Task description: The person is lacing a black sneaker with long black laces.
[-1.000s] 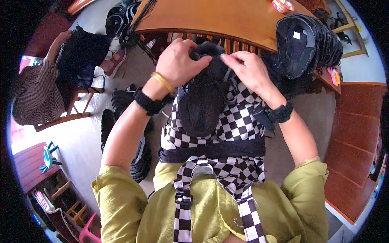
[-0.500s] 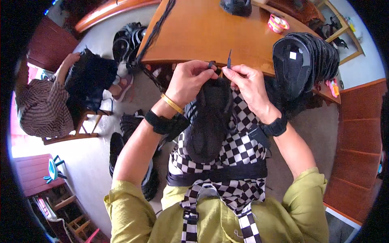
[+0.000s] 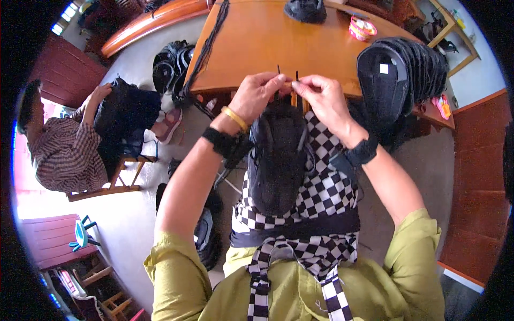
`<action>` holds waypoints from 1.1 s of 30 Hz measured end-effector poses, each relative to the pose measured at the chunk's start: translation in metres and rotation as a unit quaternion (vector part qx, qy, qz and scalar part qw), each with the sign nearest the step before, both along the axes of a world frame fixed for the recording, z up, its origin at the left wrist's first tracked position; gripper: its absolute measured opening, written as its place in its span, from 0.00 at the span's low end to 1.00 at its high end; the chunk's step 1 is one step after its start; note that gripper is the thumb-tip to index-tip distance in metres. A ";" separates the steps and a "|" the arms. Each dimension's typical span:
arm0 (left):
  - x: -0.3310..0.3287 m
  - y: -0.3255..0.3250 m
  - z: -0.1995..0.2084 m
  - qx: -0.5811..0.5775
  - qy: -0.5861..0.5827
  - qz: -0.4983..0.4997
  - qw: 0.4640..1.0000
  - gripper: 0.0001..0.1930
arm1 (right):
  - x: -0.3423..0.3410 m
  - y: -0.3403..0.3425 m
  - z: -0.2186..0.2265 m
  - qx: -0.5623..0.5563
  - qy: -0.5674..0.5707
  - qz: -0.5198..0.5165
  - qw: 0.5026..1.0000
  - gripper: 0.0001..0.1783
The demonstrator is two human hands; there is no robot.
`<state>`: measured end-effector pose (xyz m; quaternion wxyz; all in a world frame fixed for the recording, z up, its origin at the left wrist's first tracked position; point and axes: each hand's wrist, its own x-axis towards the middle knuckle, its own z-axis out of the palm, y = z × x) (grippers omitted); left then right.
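A black shoe (image 3: pixel 278 166) rests lengthwise on my lap, over a black-and-white checkered apron (image 3: pixel 329 182). Beyond its far end, my left hand (image 3: pixel 257 99) and my right hand (image 3: pixel 325 101) meet almost fingertip to fingertip near the table's front edge. Each pinches a dark lace, the two thin ends (image 3: pixel 278 69) sticking up above the fingers. How the laces run down to the shoe is hidden behind my hands. Black bands circle both wrists, and a yellow bracelet (image 3: pixel 234 119) sits on the left one.
A bundle of black laces (image 3: pixel 210 45) hangs along the left edge of the wooden table (image 3: pixel 257 43). Stacked black shoe parts (image 3: pixel 383 80) stand at its right, near a pink cup (image 3: pixel 362 29). Another person (image 3: pixel 69 150) sits at left. Black shoes (image 3: pixel 172 67) lie on the floor.
My hands have come closer together and turned a little, and both lace ends now point upward. The view has shifted slightly; the shoe stays on my lap.
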<state>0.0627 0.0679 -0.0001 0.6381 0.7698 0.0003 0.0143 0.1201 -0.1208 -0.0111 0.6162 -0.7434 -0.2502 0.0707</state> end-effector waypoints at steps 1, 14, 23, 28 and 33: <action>0.004 0.001 -0.003 0.031 0.012 -0.020 0.999 0.18 | 0.004 -0.001 -0.004 -0.017 -0.012 -0.005 1.000 0.12; 0.016 0.015 -0.019 0.039 0.095 0.015 0.995 0.20 | 0.010 -0.007 -0.035 -0.235 -0.075 0.041 0.968 0.17; -0.072 0.097 -0.151 -0.023 0.244 0.134 0.960 0.17 | 0.008 -0.005 -0.021 -0.318 -0.054 0.140 0.936 0.15; -0.151 0.095 -0.264 0.142 0.268 0.134 0.943 0.14 | -0.004 0.008 0.007 -0.338 -0.171 0.096 0.921 0.15; -0.182 0.046 -0.307 -0.031 0.429 0.241 0.870 0.15 | 0.012 0.014 0.051 -0.260 -0.231 0.045 0.937 0.17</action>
